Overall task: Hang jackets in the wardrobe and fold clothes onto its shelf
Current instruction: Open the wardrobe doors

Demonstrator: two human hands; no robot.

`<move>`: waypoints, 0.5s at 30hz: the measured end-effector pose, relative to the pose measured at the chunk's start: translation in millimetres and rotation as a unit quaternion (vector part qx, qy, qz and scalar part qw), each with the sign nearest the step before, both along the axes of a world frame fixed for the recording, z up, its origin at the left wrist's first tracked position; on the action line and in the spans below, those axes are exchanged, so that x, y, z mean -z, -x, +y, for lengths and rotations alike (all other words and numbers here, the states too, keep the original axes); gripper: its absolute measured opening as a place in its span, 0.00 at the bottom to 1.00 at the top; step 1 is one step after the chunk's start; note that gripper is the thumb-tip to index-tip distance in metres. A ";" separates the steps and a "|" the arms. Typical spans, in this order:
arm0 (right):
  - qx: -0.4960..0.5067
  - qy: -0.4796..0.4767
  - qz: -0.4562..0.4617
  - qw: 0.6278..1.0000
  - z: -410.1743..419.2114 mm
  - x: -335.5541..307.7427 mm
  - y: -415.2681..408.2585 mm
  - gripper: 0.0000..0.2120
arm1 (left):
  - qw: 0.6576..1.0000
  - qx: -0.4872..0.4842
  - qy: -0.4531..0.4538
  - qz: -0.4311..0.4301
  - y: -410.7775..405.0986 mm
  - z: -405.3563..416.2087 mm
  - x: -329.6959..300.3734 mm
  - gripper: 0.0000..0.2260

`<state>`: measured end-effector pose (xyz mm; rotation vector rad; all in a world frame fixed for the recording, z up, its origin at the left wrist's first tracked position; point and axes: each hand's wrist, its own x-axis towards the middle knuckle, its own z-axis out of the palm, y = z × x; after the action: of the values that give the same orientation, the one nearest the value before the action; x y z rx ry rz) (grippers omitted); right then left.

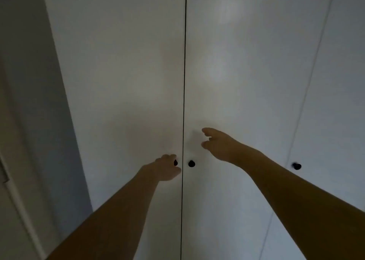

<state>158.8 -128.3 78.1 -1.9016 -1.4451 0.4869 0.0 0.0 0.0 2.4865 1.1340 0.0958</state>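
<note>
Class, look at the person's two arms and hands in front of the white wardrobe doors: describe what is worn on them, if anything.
Both forearms are bare: no sleeves show up to the frame's edge. The left hand and right hand wear no gloves, and no rings, watch or bracelets are visible in this dim, slightly blurred picture.

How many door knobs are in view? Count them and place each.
3. One knob is half hidden under the left hand, one sits just right of the door gap, one far right. Others may lie out of view.
</note>
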 end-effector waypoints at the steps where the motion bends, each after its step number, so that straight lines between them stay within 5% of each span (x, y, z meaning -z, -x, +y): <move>1: -0.007 -0.010 0.006 1.000 8.0 3.8 -6.5 0.27 | 1.000 -0.011 0.006 -0.006 -6.9 1.2 5.6 0.26; 6: -0.063 -0.024 0.035 0.997 50.4 18.1 -32.1 0.24 | 0.989 -0.098 0.051 -0.096 -34.3 7.4 34.6 0.22; 15: -0.123 -0.154 0.113 0.974 87.0 48.0 -12.2 0.17 | 0.961 -0.212 -0.101 -0.143 -44.2 -13.8 60.5 0.15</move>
<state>171.1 -41.3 30.1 -1.3865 -1.5119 0.5389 44.2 -13.8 -60.5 2.2506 1.5669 0.6999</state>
